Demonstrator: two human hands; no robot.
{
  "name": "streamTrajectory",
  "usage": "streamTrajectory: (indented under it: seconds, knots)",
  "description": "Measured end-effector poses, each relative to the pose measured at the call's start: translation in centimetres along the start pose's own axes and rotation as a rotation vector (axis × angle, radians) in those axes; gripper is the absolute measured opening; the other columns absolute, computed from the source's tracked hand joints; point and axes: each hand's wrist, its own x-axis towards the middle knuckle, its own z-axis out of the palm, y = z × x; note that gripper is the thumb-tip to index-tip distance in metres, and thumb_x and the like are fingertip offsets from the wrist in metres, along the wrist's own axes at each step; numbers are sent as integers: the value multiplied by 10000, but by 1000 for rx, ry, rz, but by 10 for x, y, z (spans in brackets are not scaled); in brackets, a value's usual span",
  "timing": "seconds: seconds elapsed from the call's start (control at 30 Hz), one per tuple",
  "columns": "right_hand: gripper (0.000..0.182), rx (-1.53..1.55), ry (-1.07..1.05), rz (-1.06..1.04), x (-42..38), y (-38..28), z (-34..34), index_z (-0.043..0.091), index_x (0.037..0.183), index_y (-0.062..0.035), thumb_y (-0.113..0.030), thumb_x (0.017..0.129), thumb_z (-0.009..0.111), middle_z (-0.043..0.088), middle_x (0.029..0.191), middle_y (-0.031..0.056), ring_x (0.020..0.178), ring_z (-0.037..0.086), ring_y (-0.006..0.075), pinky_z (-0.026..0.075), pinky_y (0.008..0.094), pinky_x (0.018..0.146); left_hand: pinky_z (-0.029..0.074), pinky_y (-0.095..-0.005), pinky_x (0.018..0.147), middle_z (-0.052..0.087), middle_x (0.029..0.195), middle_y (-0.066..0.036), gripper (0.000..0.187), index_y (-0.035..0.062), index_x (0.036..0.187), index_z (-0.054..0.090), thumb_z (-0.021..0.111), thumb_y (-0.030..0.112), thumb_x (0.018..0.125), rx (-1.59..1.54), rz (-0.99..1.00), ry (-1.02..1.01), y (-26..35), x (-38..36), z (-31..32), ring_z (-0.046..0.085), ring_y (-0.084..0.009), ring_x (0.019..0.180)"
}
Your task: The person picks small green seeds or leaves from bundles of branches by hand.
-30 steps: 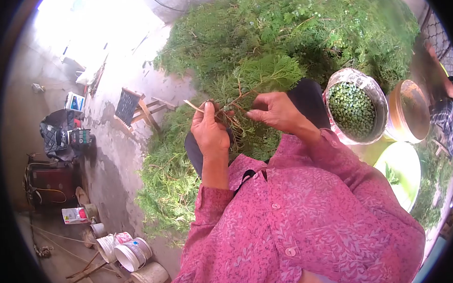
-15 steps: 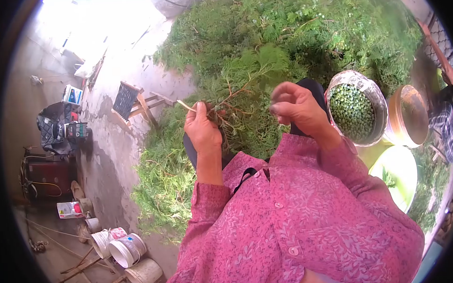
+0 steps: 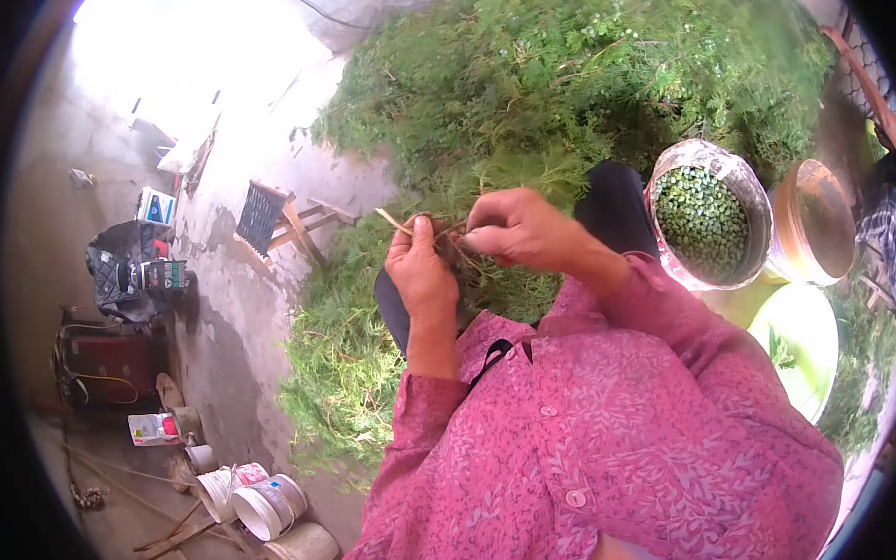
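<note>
My left hand is closed around a cut evergreen branch, its pale bare end sticking out past the thumb. Close beside it, my right hand has its fingers pinched together against the twigs of that branch. Whatever sits between those fingertips is too small to make out. Beneath both hands, loose green sprigs lie across my lap. To the right stands a whitish, stained bucket filled with small green cones or berries.
A large heap of evergreen branches spreads ahead. At right are a tan bucket and a pale green basin. A small wooden stool stands on the left; several white buckets lie at lower left.
My right hand has moved left from beside the bucket to the branch, and its fingers have closed on the twigs. The left hand keeps its hold; the view has shifted slightly.
</note>
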Motion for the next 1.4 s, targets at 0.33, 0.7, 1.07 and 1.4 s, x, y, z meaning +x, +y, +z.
streamTrajectory:
  seconds: [0.33,0.7,1.07,1.4]
  knots:
    - [249,-878,770,90,-140,83,-132,612,990,-46,-87,745,618,595,839,45,740,562,117,463,238,665,515,-381,539,566,757,-87,85,-3,902,540,528,71,863,-117,-25,28,25,9,-6,565,-221,600]
    - [280,40,330,-30,-46,23,-48,614,968,21,-197,793,619,645,846,89,772,587,133,467,263,701,505,-390,565,562,787,-90,87,2,918,535,524,70,865,-82,-61,-31,27,-3,12,549,-213,656]
    - [341,397,104,167,-21,36,-28,600,971,-5,-299,803,642,621,803,37,730,564,108,459,256,666,506,-372,514,574,758,-86,88,8,911,545,528,82,867,-66,-69,-46,34,-10,8,556,-211,591]
    - [132,1239,134,183,-12,45,1,589,892,-130,-222,809,634,560,703,-59,466,431,33,315,192,376,498,-354,502,577,751,-86,97,4,915,553,533,85,865,-43,-82,-54,39,-11,8,552,-203,583]
